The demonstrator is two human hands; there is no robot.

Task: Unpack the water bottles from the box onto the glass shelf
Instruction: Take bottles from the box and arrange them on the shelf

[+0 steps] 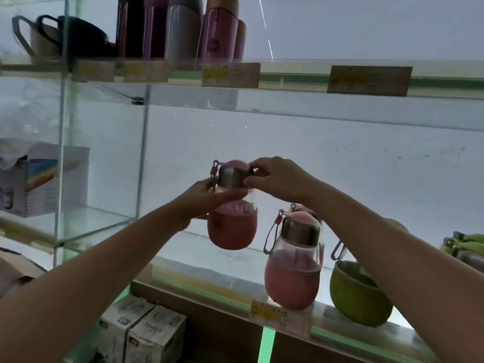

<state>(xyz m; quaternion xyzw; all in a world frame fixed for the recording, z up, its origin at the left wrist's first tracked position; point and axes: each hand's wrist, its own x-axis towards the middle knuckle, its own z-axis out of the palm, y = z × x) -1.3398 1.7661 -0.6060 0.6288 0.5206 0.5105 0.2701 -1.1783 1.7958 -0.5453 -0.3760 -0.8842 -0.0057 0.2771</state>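
I hold a pink water bottle [231, 229] in the air above the glass shelf [209, 260]. My left hand [207, 199] grips its clear neck from the left. My right hand [277, 180] pinches its steel cap [231, 176] from the right. A second pink bottle [293, 273] stands upright on the shelf just right of the held one, with another pink bottle partly hidden behind it. A green bottle [358, 297] stands further right, partly behind my right forearm.
Small cardboard boxes [142, 328] sit below the shelf's front edge. A white box [44, 179] stands in the left glass compartment. The upper shelf carries tall flasks [183, 27] and dark mugs [70, 35]. Price tags [281, 315] hang on the shelf edges. More green items [463, 247] lie far right.
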